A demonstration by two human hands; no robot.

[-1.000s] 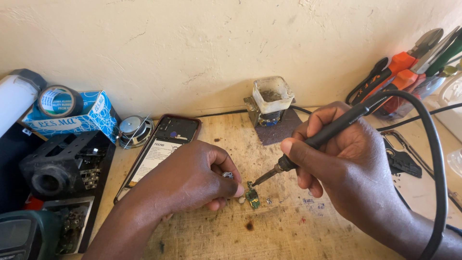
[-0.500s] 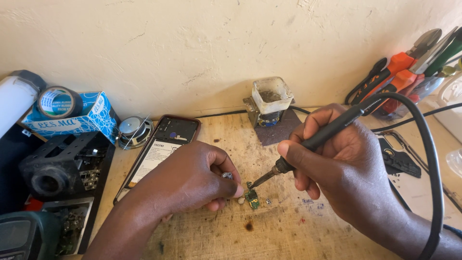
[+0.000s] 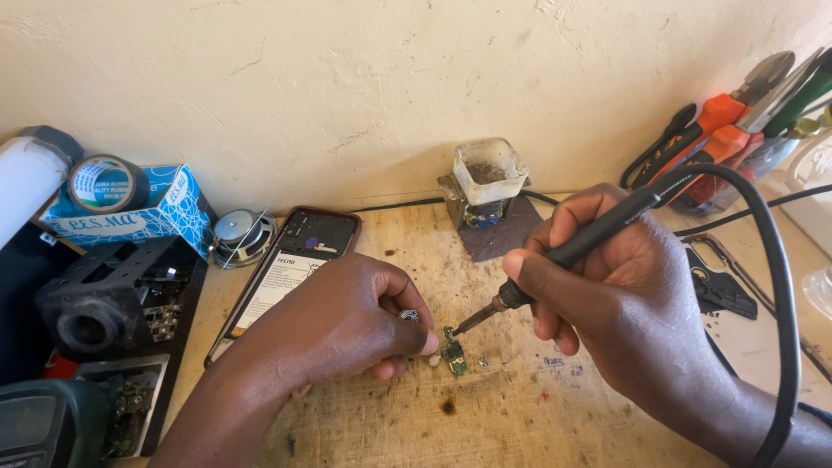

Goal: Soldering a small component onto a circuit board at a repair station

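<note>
We found the person's right hand [image 3: 633,295] closed in a pen grip around a black soldering iron [image 3: 572,251], thumb and forefinger pinching the handle near its front end. The iron sloped down to the left, and its metal tip met the upper edge of a small green circuit board [image 3: 451,354] lying flat on the wooden workbench [image 3: 485,425]. A thick black cable [image 3: 780,286] ran from the rear of the iron, arched over the right wrist and left the view at the lower right.

The left hand [image 3: 347,325] rested on the bench just left of the board, fingers curled inward and narrow, the fingertips pressed down beside the board's left edge. A small metal part showed at its knuckles; we could not tell whether the fingers gripped it or merely touched it.

Behind the left hand lay a mobile phone [image 3: 290,269], face up and angled toward the wall. A small round speaker [image 3: 241,234] sat just beside the phone's upper left corner. A blue cardboard box [image 3: 147,217] carried a roll of tape [image 3: 108,184] at the far left. A small square glass jar [image 3: 490,172] stood near the wall, directly behind the board. Orange-handled pliers [image 3: 719,130] leaned against the wall at the upper right, well apart from the work.
</note>
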